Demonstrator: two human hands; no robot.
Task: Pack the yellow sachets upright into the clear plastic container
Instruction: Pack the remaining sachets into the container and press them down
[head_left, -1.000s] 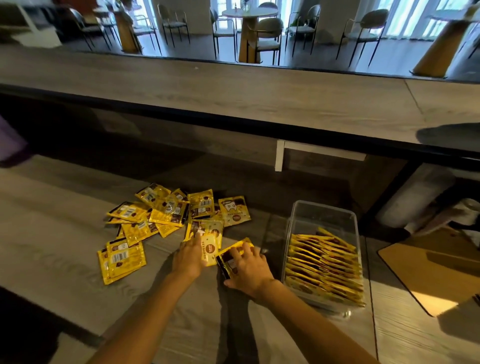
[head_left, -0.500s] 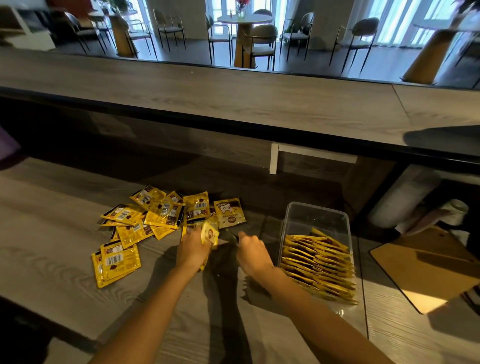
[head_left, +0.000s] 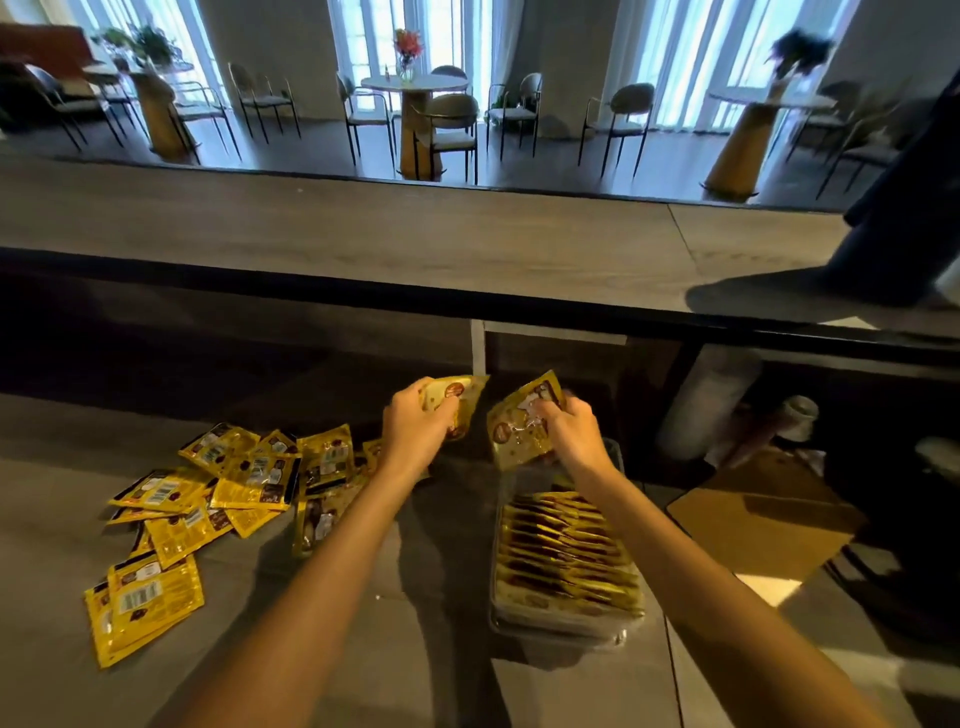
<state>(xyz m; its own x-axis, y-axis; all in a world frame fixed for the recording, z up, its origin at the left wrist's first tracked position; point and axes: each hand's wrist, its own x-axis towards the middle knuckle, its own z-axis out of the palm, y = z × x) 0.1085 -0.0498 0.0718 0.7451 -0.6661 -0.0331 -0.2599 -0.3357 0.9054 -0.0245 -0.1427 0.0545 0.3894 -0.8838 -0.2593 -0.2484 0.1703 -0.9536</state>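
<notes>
While both hands are raised off the worktop, I see each one clamped on its own packet. The left hand has its fingers curled round the left sachet, gripping the lower part so that the printed face tilts toward the camera. The right hand pinches the right sachet at its right side, fingers lying across the front. That packet stands roughly upright, a little tilted. The hands are apart, and a narrow gap shows between the two packets.

From my seat, the right sachet hangs in front of the far end of the clear plastic container. I cannot tell how high above the rim it is. The container sits on the worktop right of centre, partly under the right forearm. Inside it, the packed sachets stand on edge in a tight, leaning row that fills the near and middle parts. The far end is hidden behind the right hand and its packet.

Loose sachets lie flat and overlapping on the worktop to the left of the left forearm, apart from the container, and several show barcodes. A brown board lies flat to the right of the container, near it but not touching. Beyond the hands, an upper counter runs across the whole view.
</notes>
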